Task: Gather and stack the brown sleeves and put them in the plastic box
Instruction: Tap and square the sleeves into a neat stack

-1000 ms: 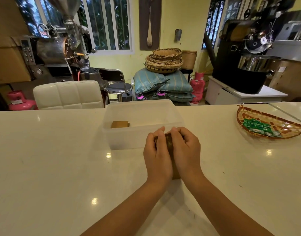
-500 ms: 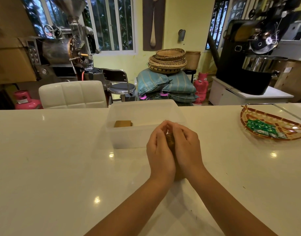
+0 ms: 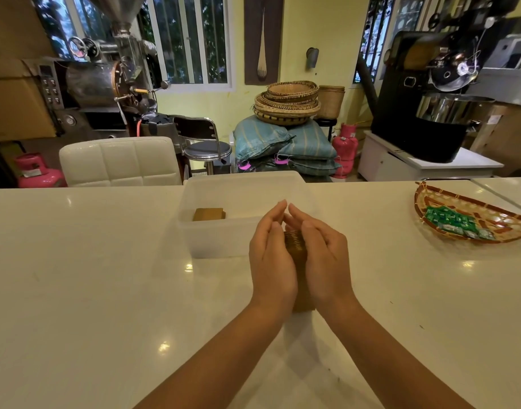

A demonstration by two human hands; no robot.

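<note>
Pressing a stack of brown sleeves (image 3: 296, 252) between left hand (image 3: 271, 255) and right hand (image 3: 324, 255), fingers (image 3: 275, 215) straight, before the plastic box (image 3: 218, 240).

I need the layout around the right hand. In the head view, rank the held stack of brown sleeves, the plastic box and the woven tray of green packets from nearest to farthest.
1. Stack of brown sleeves: pressed against the right hand, between both palms.
2. Plastic box: just beyond and left.
3. Woven tray: far right on the counter.

Sleeve stack (image 3: 294, 246): brown, finely ribbed edge. Plastic box (image 3: 218, 240): translucent white; counter (image 3: 91, 276): glossy cream. Woven tray (image 3: 471, 219): tan with red-brown bands, holding green packets (image 3: 451, 218).
</note>
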